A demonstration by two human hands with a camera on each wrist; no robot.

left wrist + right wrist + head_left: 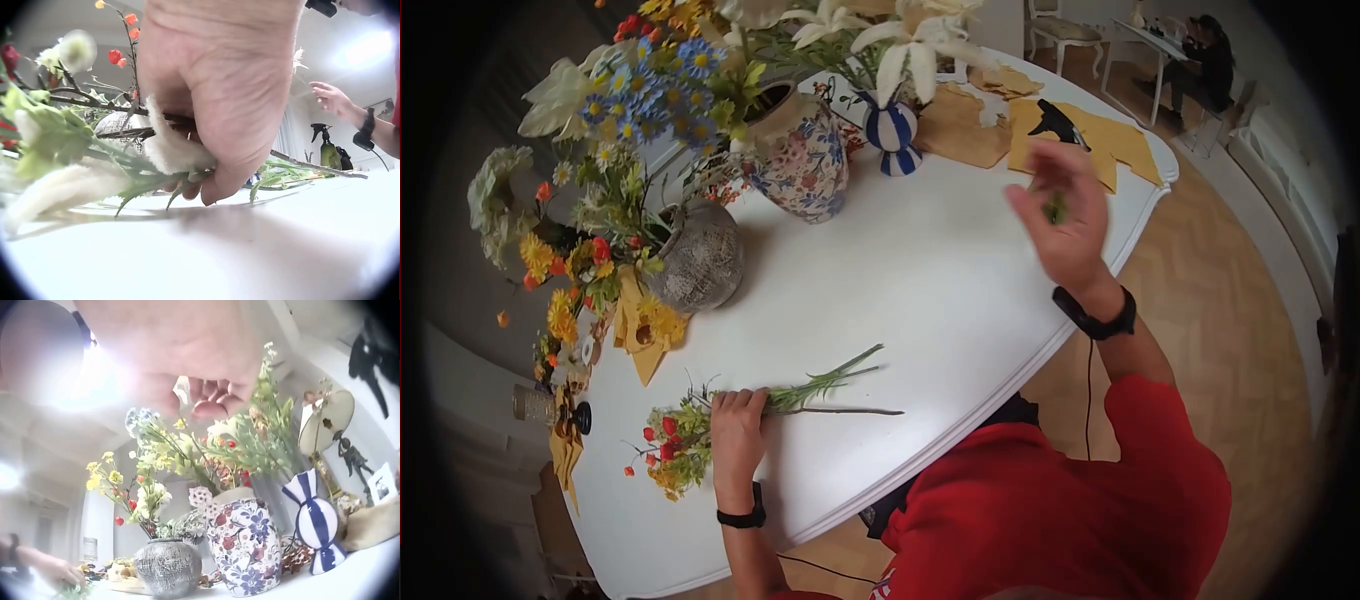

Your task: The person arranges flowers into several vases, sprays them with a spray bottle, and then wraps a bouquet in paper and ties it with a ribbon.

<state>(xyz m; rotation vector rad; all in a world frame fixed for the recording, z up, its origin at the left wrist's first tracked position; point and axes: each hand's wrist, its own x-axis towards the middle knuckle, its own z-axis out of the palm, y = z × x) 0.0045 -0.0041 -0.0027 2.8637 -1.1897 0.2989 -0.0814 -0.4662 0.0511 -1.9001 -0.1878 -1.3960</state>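
Presently, a bunch of artificial flowers (700, 430) is gripped by the left hand (738, 430) at lower left of the head view, lying flat on the white bench (920, 290) (stems toward centre). A small green sprig (1055, 207) is pinched by the raised right hand (1065, 215) at upper right. Floral vase (800, 150), striped vase (892, 135) and grey pot (700, 255) are grouped at upper left.

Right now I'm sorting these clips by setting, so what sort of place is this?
Probably a room in a home, used for flower arranging: a white table holds a floral vase, a striped vase and a grey pot of flowers, on a herringbone wood floor.
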